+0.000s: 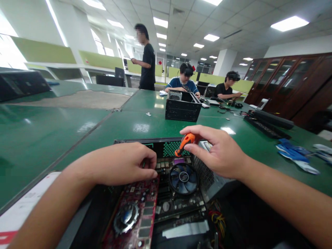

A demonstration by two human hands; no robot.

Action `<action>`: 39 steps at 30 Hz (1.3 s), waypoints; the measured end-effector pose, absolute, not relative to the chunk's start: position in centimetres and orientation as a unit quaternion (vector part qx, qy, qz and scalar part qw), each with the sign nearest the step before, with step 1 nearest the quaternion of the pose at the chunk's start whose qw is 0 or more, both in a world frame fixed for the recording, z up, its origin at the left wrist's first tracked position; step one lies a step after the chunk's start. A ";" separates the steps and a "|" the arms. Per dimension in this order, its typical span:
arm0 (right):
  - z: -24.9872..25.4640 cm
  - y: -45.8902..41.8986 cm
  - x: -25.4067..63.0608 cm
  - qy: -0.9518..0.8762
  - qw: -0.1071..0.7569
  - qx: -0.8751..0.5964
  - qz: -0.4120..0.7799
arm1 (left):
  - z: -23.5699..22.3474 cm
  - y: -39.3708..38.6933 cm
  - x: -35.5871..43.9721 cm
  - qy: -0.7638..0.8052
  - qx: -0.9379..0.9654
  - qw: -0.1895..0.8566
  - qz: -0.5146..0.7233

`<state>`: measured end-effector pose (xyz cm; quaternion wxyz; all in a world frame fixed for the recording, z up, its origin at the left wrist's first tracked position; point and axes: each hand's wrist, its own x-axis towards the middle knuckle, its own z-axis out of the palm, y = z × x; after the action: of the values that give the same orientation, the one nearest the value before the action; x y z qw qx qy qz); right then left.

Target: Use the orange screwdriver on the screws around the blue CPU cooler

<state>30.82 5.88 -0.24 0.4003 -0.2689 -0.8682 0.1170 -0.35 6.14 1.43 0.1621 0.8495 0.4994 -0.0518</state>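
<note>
My right hand (220, 148) grips a short orange and black screwdriver (187, 141) between thumb and fingers. The tool tilts down to the left over the back of an open computer case (140, 141); its tip is hard to make out. My left hand (133, 162) reaches into the case with fingers curled and thumb close to them, at the far end of a red graphics card (145, 207). What those fingers hold, if anything, is hidden. Right of the card, a black CPU fan (183, 178) sits on the motherboard, beside the grey power supply (207, 173).
Colored cables (217, 219) lie inside the case at right. A second black case (183, 107) stands farther back on the green table (140, 128). Blue and white gloves (297, 155) lie at right. Two people sit across the table, and another person (147, 62) stands behind.
</note>
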 end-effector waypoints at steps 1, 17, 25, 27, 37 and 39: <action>-0.4 6.1 30.8 -0.863 0.407 -0.280 0.104 | 1.5 6.1 -0.3 0.498 0.850 0.162 -0.051; -1.2 7.4 30.6 -0.876 0.342 -0.318 0.123 | 1.5 6.2 -0.1 0.496 0.852 0.164 -0.048; -0.9 7.4 29.9 -0.864 0.335 -0.354 0.127 | 1.6 6.2 -0.1 0.498 0.850 0.161 -0.056; -0.8 7.2 29.8 -0.861 0.338 -0.361 0.118 | 1.5 6.1 -0.1 0.498 0.851 0.160 -0.055; 1.1 5.4 32.4 -0.848 0.384 -0.300 0.208 | 1.4 6.1 -0.2 0.491 0.855 0.163 -0.042; 1.2 5.4 32.4 -0.857 0.361 -0.288 0.230 | 1.3 6.2 -0.3 0.490 0.855 0.163 -0.040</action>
<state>32.40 5.41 1.15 0.3609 -0.2884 -0.8566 0.2298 -0.34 6.16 1.31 0.1625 0.8554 0.4902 -0.0402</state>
